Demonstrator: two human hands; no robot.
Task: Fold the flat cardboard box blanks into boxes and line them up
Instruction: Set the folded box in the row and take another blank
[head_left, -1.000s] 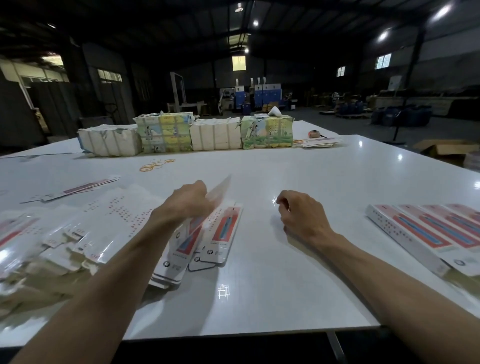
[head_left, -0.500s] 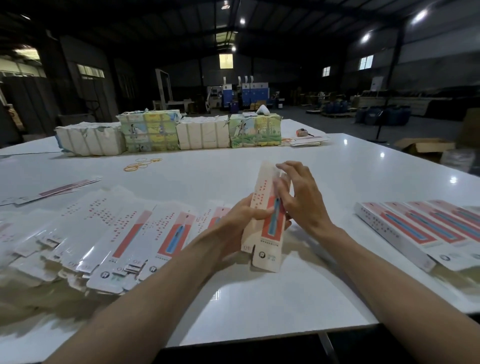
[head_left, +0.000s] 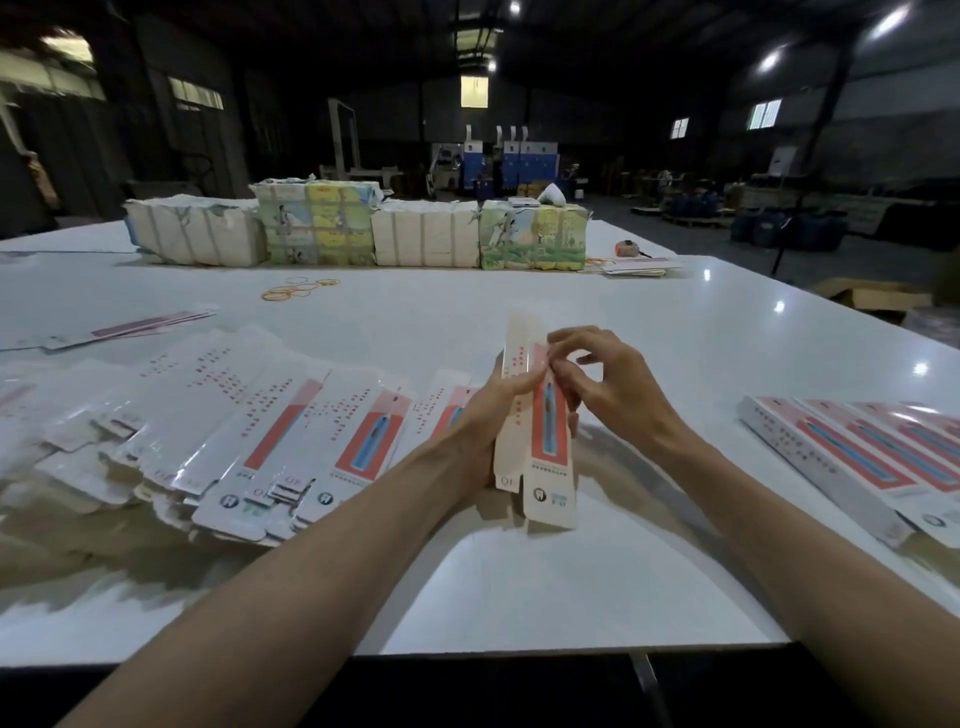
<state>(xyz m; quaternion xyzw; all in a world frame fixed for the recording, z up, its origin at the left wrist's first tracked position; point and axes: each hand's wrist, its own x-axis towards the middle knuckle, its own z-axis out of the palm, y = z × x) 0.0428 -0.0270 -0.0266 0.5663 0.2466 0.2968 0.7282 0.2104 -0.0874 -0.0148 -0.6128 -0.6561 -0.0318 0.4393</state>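
We are mid-fold on one box blank (head_left: 546, 441), held over the surface (head_left: 519, 587) just right of the fanned flat blanks (head_left: 291, 436). Our left grip (head_left: 485, 415) wraps its lower half; our right grip (head_left: 615, 389) pinches the upper edge (fingers curled). Next, we judge, it needs squaring open, its flaps tucking, then laying beside the finished row (head_left: 852, 452).

I count 2 hands, my left hand (head_left: 483, 415) and my right hand (head_left: 618, 389), on 1 box blank (head_left: 545, 441). To my left is 1 fanned heap of flat blanks (head_left: 234, 415), too overlapped to count. To my right are at least 4 folded boxes (head_left: 857, 457). Far across stand 4 wrapped bundles (head_left: 426, 234), 2 white and 2 printed. The rubber bands (head_left: 296, 291) are too small to count.
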